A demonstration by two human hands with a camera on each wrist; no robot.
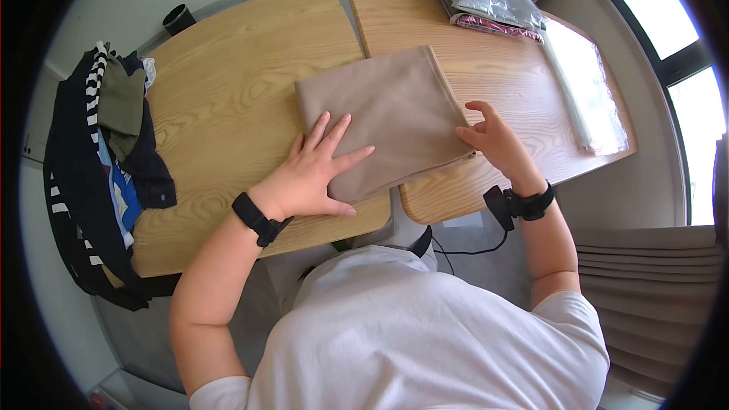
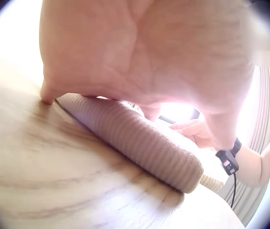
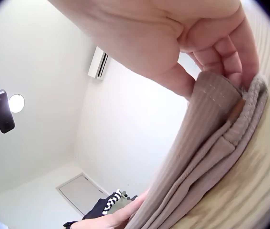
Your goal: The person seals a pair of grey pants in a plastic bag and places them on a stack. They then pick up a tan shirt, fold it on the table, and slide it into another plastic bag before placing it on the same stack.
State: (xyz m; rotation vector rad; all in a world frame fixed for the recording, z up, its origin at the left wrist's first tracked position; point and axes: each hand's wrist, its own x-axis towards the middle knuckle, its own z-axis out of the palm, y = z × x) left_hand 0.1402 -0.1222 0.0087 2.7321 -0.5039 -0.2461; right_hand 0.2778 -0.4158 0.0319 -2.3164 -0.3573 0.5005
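While my left hand pressed flat-fingered on the folded beige ribbed-knit garment spanning the two pale wooden tables, my right hand pinched its layered edge; it seemed soft, light and floppy.

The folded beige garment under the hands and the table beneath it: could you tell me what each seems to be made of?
Folded beige garment: seemingly a soft ribbed knit with a matte finish; fine parallel ribs and stitched hems show in both wrist views. Table: light wood or wood-look laminate with a smooth finish; visible grain lines, though which one is unclear.
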